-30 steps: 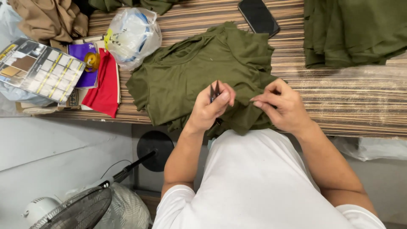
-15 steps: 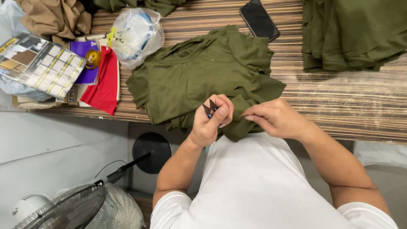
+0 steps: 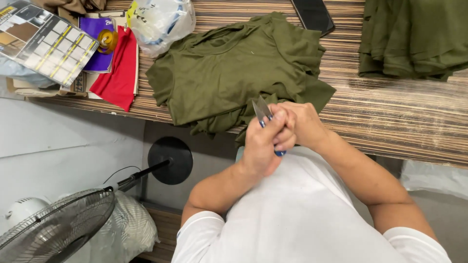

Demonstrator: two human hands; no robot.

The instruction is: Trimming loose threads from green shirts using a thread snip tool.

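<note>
A: Left hand (image 3: 263,141)?
B: Fist closed round snips (image 3: 263,114). Blades stick up past the knuckles, blue handle shows under the fingers.

A: Right hand (image 3: 302,124)?
B: Pressed against the left, fingers curled in. Can't tell if it's pinching anything, left hand covers it.

A: Where's all that?
B: At the near table (image 3: 390,122) edge, just in front of the olive shirt (image 3: 229,73). Shirt lies crumpled flat on the striped top, its near edge hanging over by the hands.

A: Touching the shirt?
B: Can't tell. Right beside its lower corner.

A: Rest, quick.
B: Phone (image 3: 313,14) just behind the shirt. Olive stack (image 3: 414,39) far right. Plastic bag (image 3: 161,22) behind the shirt on the left, red cloth (image 3: 117,73) beside it, chart card (image 3: 44,41) at the left corner. Fan (image 3: 53,229) on the floor, lower left.
</note>
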